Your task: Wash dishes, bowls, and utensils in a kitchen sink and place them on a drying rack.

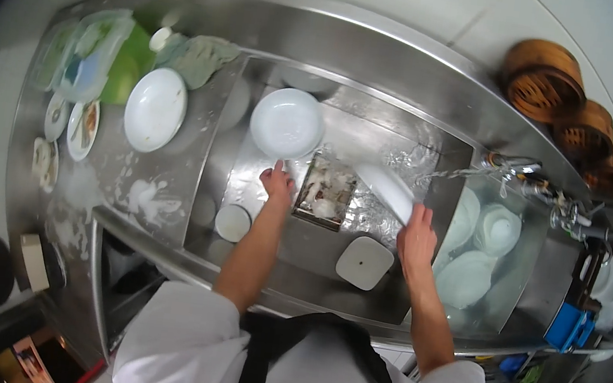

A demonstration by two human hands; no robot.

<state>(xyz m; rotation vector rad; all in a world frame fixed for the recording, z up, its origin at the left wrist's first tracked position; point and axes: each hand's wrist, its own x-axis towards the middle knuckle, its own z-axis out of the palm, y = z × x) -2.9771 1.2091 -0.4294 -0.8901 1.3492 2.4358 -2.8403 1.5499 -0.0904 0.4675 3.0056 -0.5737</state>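
A: Which step is in hand?
B: Judged from the layout, rinsing. A tilted white plate (385, 190) is gripped at its near edge by the right hand (416, 242); it is held in the metal sink (295, 272), between the scrap-filled drain opening (326, 188) and the running tap (509, 169).

A: And the left hand (277, 181)?
B: It is loosely opened, fingers slightly curled, and nothing is seen to be held. It is placed just below the round white dish (287, 123); whether the rim is touched cannot be told.

A: What is called for next?
B: Presumably, the plate should be kept firmly gripped and its face brought under the stream.

A: What cannot be verified?
B: The fingertips under the plate are hidden. The dishes (466, 279) in the right-hand basin are blurred by water. The apron (330, 332) is cut off at the lower edge.
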